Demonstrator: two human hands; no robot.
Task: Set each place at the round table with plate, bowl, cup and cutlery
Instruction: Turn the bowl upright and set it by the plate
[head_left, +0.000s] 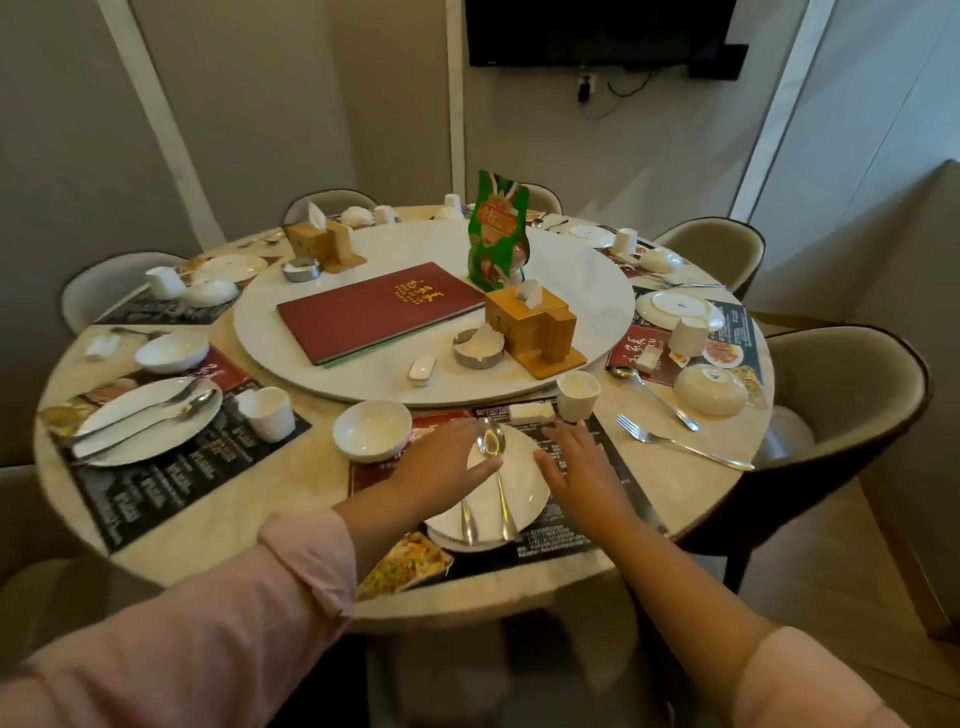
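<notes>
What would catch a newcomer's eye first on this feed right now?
Both hands, the left hand and the right hand, reach over the nearest plate at the table's near edge, the left one at a spoon over it. Behind them, the white turntable in the table's middle carries a dark red menu and a tall green packet standing upright.

Looked like a restaurant's private dining room: round table (291, 499) with lazy Susan (587, 291), red menu folder (379, 309), printed placemats (156, 483), ashtray (478, 354), padded chairs (852, 374), wall-mounted screen (597, 31).
</notes>
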